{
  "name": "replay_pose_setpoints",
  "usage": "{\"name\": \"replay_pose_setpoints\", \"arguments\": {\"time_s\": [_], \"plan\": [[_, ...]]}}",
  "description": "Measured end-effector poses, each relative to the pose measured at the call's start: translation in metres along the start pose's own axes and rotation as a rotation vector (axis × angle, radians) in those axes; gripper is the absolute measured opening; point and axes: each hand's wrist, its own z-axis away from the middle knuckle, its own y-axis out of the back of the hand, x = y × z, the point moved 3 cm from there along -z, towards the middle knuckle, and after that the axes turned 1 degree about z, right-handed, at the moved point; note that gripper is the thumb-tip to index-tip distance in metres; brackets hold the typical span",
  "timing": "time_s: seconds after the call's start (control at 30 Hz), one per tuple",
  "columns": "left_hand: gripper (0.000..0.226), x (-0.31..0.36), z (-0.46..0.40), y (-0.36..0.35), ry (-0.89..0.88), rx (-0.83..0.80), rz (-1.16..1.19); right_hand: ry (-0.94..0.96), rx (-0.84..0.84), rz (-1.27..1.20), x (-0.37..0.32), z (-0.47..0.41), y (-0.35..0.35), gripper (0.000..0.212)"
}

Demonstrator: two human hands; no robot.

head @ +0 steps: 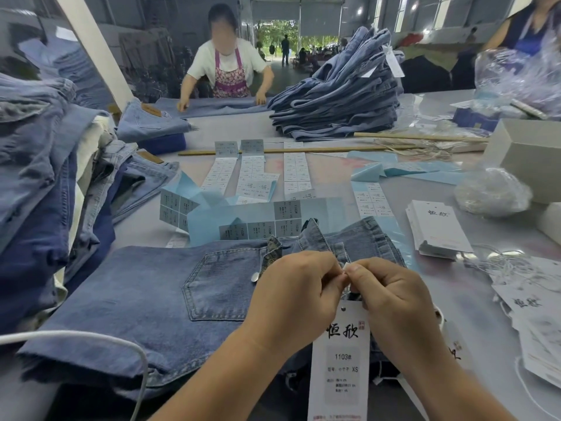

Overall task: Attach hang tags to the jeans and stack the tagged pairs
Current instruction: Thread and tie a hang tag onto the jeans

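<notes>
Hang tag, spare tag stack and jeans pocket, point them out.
hang tag point(343, 357): head view, printed middle.
spare tag stack point(438, 227): head view, top card's face.
jeans pocket point(218, 284): head view, pocket's centre.

1. Both forearms reach forward from the lower edge of the view and converge at centre.
2. Left hand point(296, 294): fingers curled, thumb and forefinger tips pressed together in a pinch.
3. Right hand point(391, 294): fingers curled, pinching likewise; its fingertips meet the left hand's.
</notes>
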Motion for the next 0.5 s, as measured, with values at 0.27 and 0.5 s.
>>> {"name": "replay_pose_setpoints", "arguments": {"time_s": [0.27,0.5], "plan": [[0.017,-0.0019,0.0005,-0.0027,0.072,-0.023,0.089,-0.025,-0.026,-0.059,0.0018,-0.0016,0.0002,0.029],[0.016,0.0001,0.0003,-0.0022,0.046,-0.004,0.04,-0.032,-0.041,-0.071,0.0041,-0.0028,0.0,0.029]]}}
